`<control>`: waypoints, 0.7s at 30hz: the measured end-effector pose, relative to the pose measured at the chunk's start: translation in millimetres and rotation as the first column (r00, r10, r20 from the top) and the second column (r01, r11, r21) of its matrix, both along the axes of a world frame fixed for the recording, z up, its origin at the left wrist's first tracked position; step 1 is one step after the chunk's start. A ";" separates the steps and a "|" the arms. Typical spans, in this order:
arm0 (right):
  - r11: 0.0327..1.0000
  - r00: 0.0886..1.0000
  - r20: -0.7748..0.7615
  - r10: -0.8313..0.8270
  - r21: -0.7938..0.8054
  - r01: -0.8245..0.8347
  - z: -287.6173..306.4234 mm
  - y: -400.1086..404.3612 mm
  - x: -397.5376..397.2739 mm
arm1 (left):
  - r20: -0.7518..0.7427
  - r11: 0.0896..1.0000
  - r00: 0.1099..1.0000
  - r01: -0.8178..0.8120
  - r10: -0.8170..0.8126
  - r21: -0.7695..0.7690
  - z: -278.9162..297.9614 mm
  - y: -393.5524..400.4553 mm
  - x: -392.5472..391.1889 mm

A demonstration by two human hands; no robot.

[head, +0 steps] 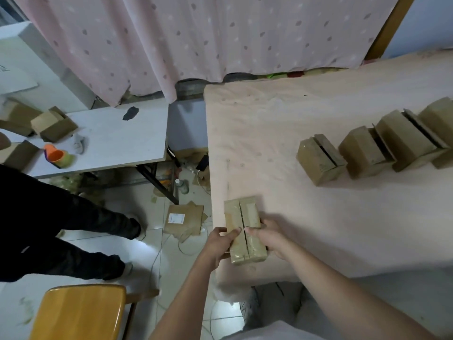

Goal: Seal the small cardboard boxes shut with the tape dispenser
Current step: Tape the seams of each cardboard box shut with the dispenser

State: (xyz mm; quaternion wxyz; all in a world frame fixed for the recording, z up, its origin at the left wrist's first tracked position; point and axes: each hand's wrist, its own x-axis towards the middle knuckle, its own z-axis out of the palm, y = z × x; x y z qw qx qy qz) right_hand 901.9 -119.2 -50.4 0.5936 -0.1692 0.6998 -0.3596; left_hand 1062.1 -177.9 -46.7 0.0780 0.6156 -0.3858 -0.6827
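A small cardboard box (245,214) lies at the near left corner of the pink-covered table (306,229), its two top flaps meeting along a middle seam with old tape on them. My left hand (219,244) grips its left side, thumb pressing the left flap. My right hand (269,235) grips its right side, thumb on the right flap. Three more small boxes (318,160) (365,153) (409,141) stand in a row at the right, their top flaps slightly ajar. No tape dispenser is in view.
Another person's dark-trousered legs (68,231) stand at the left. A white side table (103,141) holds open boxes and an orange cup (55,154). A yellow chair (78,312) sits near left. Flattened cardboard (183,219) and cables litter the floor.
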 end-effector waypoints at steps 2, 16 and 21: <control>1.000 1.000 -0.009 -0.005 -0.001 0.005 -7.6 -3.6 7.8 | 0.006 1.000 1.000 -0.003 0.003 -0.012 -2.8 -3.6 5.3; 0.972 0.914 -0.332 0.233 0.112 -0.207 -78.1 -8.2 9.6 | 0.265 0.961 0.944 0.239 -0.196 -0.138 -24.7 -7.8 5.1; 0.881 0.537 -0.708 0.459 0.282 -0.380 12.4 -13.9 4.6 | 0.715 0.584 0.653 0.691 -0.251 -0.426 13.8 -11.4 -13.6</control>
